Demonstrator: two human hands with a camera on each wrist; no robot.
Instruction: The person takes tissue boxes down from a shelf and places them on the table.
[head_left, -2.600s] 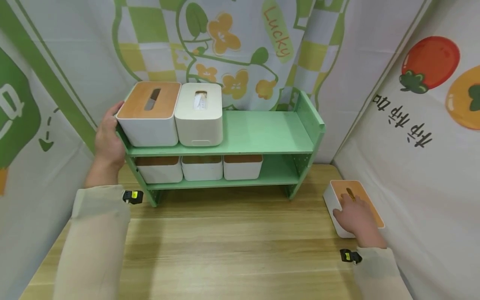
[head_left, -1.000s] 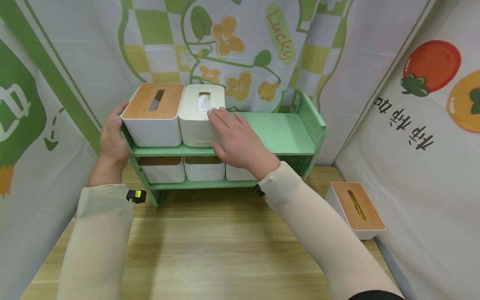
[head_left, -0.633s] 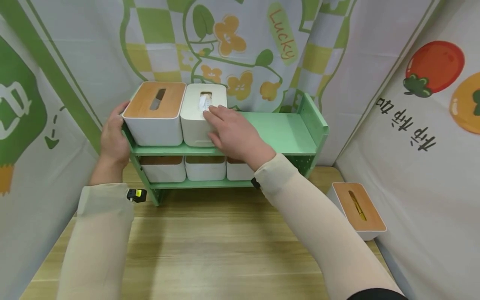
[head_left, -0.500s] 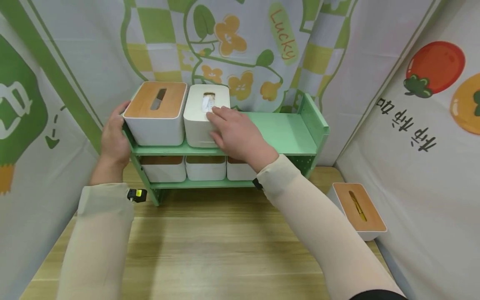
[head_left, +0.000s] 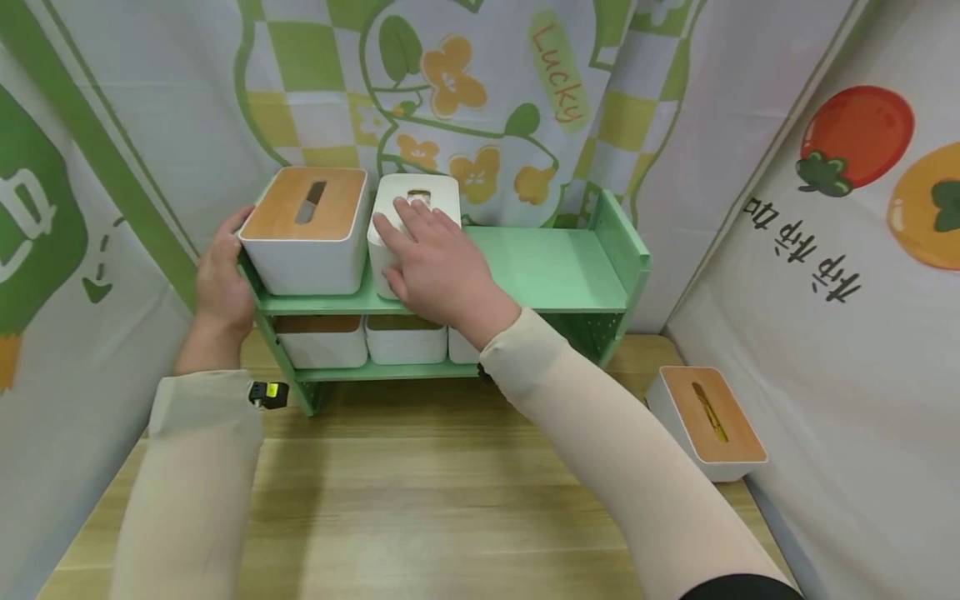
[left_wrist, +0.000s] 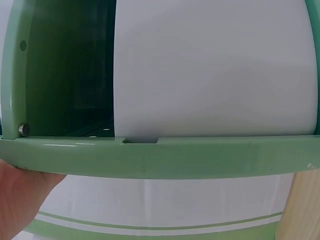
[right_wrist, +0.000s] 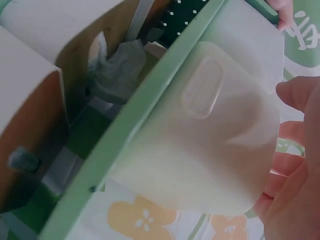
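Note:
My right hand lies with straight fingers over the lid of a cream tissue box on the top shelf, partly covering its slot. In the right wrist view, fingers reach over the far edge of the cream box. Left of it stands a white tissue box with a wood lid, and a narrow gap parts the two. My left hand grips the left side of the green shelf rack; its fingertips are partly hidden. The rack's side panel crosses the left wrist view.
Several white boxes with wood lids line the lower shelf. Another wood-lidded tissue box stands on the wooden table at the right. Printed cloth hangs close behind the rack and along both sides.
My right hand has left the tissue box on the table and come to the cream one. That box has shifted slightly right, opening a gap, and the hand has slid further over its lid.

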